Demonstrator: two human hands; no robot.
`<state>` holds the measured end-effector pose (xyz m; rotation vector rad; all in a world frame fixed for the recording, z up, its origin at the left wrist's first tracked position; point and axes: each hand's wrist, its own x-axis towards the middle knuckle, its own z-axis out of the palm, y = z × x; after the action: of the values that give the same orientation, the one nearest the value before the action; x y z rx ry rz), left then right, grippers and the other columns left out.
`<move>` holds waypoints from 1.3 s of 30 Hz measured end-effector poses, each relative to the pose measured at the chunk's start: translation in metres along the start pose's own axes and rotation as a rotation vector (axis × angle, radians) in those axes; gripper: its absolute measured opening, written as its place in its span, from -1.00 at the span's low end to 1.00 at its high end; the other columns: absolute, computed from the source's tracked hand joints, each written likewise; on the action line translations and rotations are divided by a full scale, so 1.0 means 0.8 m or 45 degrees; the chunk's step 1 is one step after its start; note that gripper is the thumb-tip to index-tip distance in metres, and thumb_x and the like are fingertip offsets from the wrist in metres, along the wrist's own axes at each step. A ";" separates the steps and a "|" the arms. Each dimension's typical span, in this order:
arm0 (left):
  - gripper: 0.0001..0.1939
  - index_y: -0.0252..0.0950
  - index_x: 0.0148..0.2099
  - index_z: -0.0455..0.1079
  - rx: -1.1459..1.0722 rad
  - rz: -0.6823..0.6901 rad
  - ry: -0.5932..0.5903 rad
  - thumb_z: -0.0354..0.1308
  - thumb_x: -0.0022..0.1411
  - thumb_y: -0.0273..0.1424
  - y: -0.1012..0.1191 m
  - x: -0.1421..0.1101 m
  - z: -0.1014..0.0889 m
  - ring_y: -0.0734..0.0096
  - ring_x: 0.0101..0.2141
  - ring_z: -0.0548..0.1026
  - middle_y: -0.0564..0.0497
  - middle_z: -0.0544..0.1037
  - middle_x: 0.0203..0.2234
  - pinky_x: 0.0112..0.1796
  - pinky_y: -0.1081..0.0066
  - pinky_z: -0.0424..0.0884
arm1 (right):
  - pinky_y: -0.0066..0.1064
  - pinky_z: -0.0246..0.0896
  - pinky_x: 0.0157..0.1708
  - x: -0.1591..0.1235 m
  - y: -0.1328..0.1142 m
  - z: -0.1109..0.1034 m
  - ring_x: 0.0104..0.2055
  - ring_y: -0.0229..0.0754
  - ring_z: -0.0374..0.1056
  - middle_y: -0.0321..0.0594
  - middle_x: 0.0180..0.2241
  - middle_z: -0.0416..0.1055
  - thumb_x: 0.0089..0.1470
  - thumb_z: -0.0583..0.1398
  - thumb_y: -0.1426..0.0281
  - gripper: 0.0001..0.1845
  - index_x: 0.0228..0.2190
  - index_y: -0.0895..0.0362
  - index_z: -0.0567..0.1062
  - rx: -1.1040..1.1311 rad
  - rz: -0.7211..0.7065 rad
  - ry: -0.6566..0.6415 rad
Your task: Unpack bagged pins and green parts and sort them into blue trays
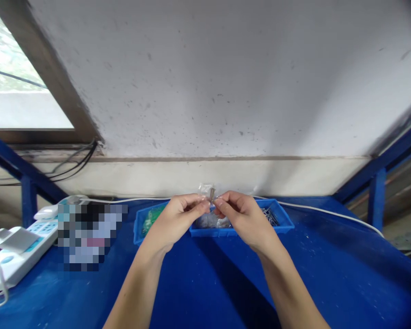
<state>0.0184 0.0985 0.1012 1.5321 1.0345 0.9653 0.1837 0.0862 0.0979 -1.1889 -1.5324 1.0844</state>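
My left hand (173, 219) and my right hand (244, 218) meet over the blue trays, thumbs and fingers pinched together. Between them is a small clear plastic bag (205, 187), pinched from both sides. A few thin metal pieces, seemingly screws (212, 194), show at the bag; whether they are inside it I cannot tell. Beneath my hands stands a blue tray (212, 233) with clear plastic bags (207, 221) and loose screws (270, 216) in it. Partly hidden by my left hand, another blue tray (136, 233) holds small green pieces (150, 217).
A white power strip (30, 246) with a plugged-in charger (15, 238) lies on the left of the blue table (185, 283). Beside it is a pixelated object (89, 233). A white cable (329, 209) runs along the back by the wall. Blue frame bars (376, 196) flank the table.
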 end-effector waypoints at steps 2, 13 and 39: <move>-0.75 -0.34 -0.46 0.43 0.035 -0.032 -0.011 0.15 0.14 -0.26 -0.001 0.000 -0.002 0.51 -0.51 0.26 0.07 0.39 -0.58 -0.44 0.48 0.16 | -0.49 0.08 -0.52 0.000 0.000 0.002 -0.53 -0.34 0.18 -0.31 -0.56 0.34 0.09 0.12 0.27 -0.77 -0.48 0.16 0.41 -0.020 -0.008 -0.020; -0.73 -0.32 -0.50 0.38 0.066 -0.030 0.082 0.16 0.12 -0.23 -0.005 0.002 0.001 0.47 -0.53 0.29 0.08 0.38 -0.60 -0.46 0.47 0.17 | -0.46 0.13 -0.47 0.004 -0.005 0.003 -0.47 -0.28 0.27 -0.30 -0.53 0.38 0.07 0.13 0.17 -0.70 -0.32 0.15 0.45 0.109 -0.012 0.079; -0.83 -0.28 -0.34 0.46 -0.040 0.221 0.415 0.17 0.16 -0.28 -0.003 -0.002 0.007 0.42 -0.40 0.42 0.07 0.51 -0.47 -0.33 0.47 0.28 | -0.48 0.09 -0.47 -0.002 -0.010 0.004 -0.45 -0.31 0.21 -0.30 -0.48 0.36 0.08 0.14 0.26 -0.80 -0.40 0.15 0.45 0.011 -0.153 0.056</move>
<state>0.0229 0.0958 0.0978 1.4869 1.1169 1.3802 0.1794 0.0830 0.1049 -1.0931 -1.5434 0.9784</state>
